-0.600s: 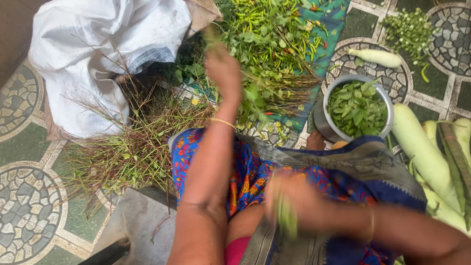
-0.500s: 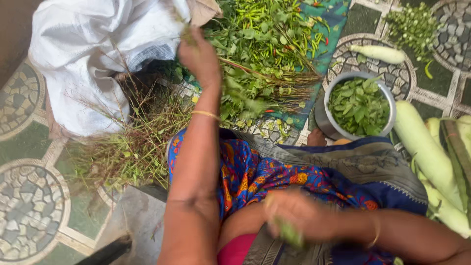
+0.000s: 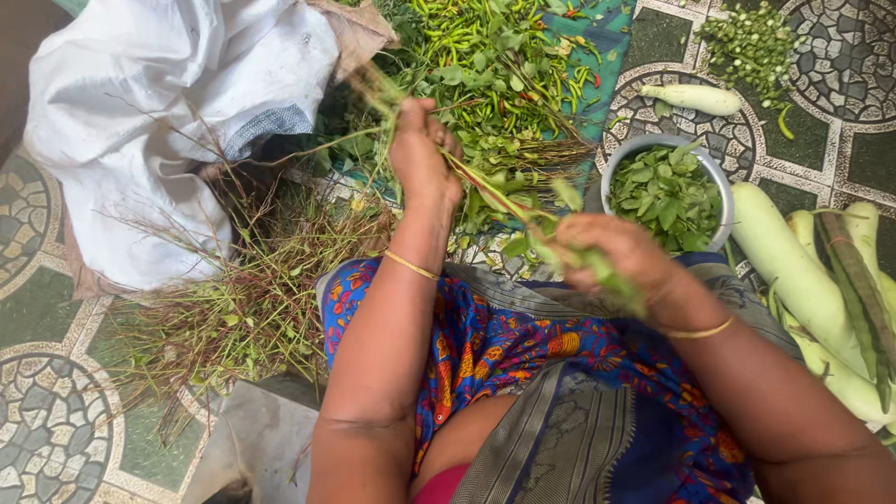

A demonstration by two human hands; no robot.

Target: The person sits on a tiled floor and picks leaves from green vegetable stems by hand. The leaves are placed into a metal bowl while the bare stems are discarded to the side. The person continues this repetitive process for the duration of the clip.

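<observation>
At the picture's centre, the left hand [image 3: 422,149] has drawn back from the herb pile [image 3: 485,84] at twelve o'clock, gripping a leafy stem [image 3: 485,187]. The right hand [image 3: 611,254] now closes on its lower end, stripping leaves beside the steel bowl [image 3: 714,173] at two o'clock.

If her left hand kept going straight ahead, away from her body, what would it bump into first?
Most likely the pile of green chillies and leafy stems on the floor just beyond the left hand, which grips a stalk. Height above the pile is unclear from this view.
</observation>
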